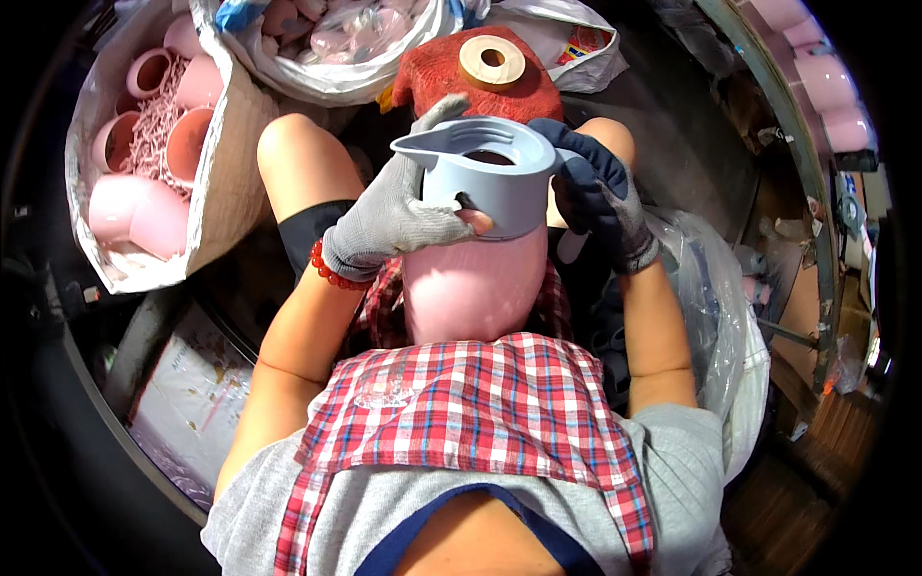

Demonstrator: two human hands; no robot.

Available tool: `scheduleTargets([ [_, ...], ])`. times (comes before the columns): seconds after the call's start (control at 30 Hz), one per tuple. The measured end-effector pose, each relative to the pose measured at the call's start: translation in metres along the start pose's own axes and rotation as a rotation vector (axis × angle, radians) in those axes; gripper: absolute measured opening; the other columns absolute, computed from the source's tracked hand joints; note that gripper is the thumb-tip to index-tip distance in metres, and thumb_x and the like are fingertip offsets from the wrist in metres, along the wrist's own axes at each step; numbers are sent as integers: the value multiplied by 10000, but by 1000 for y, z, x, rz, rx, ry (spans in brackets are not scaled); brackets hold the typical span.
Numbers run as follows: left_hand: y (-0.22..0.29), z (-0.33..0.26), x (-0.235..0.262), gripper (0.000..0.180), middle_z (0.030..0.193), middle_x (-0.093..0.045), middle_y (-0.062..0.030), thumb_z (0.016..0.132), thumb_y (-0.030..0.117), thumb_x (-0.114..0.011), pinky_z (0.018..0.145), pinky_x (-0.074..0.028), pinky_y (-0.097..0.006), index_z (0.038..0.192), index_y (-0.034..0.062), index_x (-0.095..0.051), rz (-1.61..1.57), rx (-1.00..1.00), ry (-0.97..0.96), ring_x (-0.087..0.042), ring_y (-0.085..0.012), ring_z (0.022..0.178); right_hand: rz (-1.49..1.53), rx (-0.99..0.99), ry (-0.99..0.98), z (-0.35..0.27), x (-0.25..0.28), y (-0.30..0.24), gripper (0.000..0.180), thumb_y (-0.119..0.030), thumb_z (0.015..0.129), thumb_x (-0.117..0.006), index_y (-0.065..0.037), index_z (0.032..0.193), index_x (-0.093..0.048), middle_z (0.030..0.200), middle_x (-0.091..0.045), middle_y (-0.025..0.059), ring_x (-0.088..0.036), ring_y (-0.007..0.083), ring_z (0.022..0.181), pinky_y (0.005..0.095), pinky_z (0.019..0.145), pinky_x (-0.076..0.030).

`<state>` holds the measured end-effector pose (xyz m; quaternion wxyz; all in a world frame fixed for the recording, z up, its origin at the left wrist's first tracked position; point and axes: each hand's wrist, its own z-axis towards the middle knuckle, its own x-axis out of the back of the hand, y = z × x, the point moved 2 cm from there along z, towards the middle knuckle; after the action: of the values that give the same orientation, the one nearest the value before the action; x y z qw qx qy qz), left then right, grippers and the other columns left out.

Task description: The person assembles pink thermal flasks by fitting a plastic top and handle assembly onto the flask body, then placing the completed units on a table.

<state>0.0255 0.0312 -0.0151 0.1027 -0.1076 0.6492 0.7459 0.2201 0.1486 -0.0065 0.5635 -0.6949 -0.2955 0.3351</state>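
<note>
Between my knees stands a pitcher-shaped vessel with a pink body (475, 290) and a blue-grey spouted collar (509, 204) around its top. Its spout points left, and a round opening shows in the upper face. My left hand (408, 202), in a grey knit glove with a bare fingertip showing, is wrapped around the collar's left side below the spout. On the other side, my right hand (605, 197), in a dark blue and grey glove, closes around the handle area. The handle is mostly hidden by those fingers.
A white sack (230, 192) at the left holds several pink vessels and shredded filler. Behind it sits another bag (331, 88) of pink parts. A tape roll (492, 62) lies on a red cloth-covered seat (427, 75). Pink bodies (826, 84) line a rack at the right, beyond a clear plastic bag (706, 298).
</note>
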Motion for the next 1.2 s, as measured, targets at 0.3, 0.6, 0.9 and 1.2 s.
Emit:
scheduleTargets([
  [0.3,-5,4,15,1103,1283,-486,-97,623,345,-870,1033,-328,-332,1416,-10,-191,-105,-9,106,-450,-168,1198,-127,304,61,119,41,8,563,-307,882,-620,-26,1337,-447,1095,-615,57,-585,128,908,253,800,-477],
  [0.6,51,4,59,1172,1273,-500,-111,554,524,-856,1017,-374,-346,1402,-2,-241,150,-263,394,-491,-206,1182,-1605,421,104,238,60,96,869,-576,718,-622,-178,1424,-309,1424,-336,157,-364,399,1260,574,1002,-305],
  [0.9,40,119,73,1081,1320,-457,-127,563,195,-815,1066,-320,-358,1432,4,-202,308,-672,174,-439,-219,1238,-607,505,446,230,117,-62,669,-285,767,-754,18,1298,-482,1206,-587,171,-549,214,1141,334,970,-419],
  [1.2,-10,155,101,1157,1407,-318,-168,563,286,-850,1106,-244,-369,1437,-13,-154,648,-602,237,-306,-264,1327,-728,1051,94,125,-31,-209,493,-144,758,-727,-38,1200,-534,1081,-613,114,-632,231,869,313,708,-516],
])
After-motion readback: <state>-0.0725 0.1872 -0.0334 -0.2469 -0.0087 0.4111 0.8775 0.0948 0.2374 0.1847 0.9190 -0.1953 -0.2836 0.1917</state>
